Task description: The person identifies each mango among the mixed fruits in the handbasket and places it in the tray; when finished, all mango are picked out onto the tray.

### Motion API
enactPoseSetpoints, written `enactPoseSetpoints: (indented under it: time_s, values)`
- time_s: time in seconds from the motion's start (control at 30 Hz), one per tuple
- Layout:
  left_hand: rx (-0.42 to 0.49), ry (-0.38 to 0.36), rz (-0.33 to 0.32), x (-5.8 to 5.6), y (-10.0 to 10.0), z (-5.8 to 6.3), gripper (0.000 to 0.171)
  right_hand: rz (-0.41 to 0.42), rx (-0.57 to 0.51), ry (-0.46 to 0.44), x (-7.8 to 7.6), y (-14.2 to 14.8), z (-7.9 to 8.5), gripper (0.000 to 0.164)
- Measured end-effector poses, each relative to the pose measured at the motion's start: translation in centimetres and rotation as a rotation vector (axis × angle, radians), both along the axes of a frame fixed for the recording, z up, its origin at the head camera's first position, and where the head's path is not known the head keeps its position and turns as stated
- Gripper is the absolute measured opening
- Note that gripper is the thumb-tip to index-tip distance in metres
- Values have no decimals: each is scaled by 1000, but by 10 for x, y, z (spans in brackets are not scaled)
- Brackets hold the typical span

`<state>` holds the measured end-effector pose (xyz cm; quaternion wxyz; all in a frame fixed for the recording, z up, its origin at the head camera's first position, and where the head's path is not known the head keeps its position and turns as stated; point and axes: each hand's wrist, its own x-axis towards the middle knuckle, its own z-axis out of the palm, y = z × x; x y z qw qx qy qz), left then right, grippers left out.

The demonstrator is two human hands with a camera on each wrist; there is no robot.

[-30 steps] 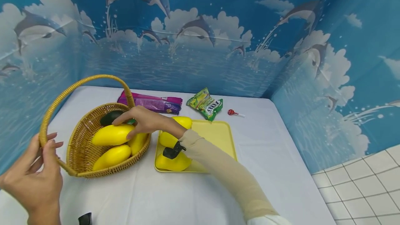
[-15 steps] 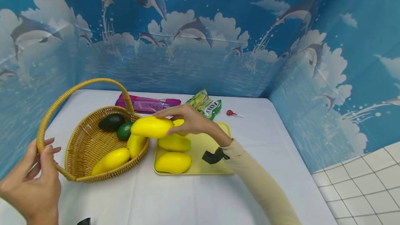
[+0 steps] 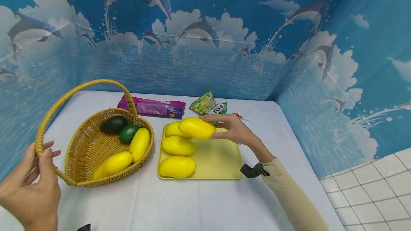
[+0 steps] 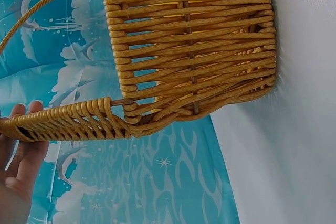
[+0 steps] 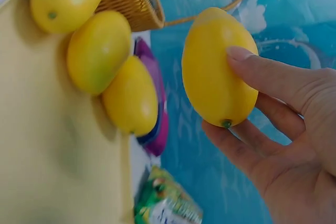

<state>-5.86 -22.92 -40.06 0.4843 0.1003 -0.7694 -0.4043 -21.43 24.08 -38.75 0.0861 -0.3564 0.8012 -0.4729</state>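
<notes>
My right hand (image 3: 232, 129) holds a yellow mango (image 3: 197, 128) between thumb and fingers, above the back of the yellow tray (image 3: 218, 159). In the right wrist view, the mango's (image 5: 218, 69) green stem end faces the camera. Three more mangoes lie in a column on the tray's left side, the nearest one (image 3: 176, 167) at the front. My left hand (image 3: 35, 188) grips the handle of the wicker basket (image 3: 75, 152) at its left side. Inside the basket are two mangoes (image 3: 140, 143), a dark avocado (image 3: 113, 125) and a smaller green avocado (image 3: 128, 133).
Behind the basket lies a purple packet (image 3: 152, 107). A green FOX'S candy bag (image 3: 207, 103) sits behind the tray, and a red lollipop (image 3: 239, 116) is partly hidden by my right hand. Dolphin-print curtains (image 3: 199, 67) enclose the white table (image 3: 179, 206).
My right hand has lifted the mango out of the basket and carried it rightward over the tray. The left hand stays at the basket handle.
</notes>
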Motion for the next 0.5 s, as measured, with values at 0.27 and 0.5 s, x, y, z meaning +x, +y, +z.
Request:
enactPoseSetpoints:
  time_s: [0.27,0.5]
  values:
    - [-39,-27,-16,4,-1,2,35,-86,60,-16,2,27,-22,62]
    - [-57,-49,-1,2,-2,0,35,-164,125,29,-2,37,-40,64]
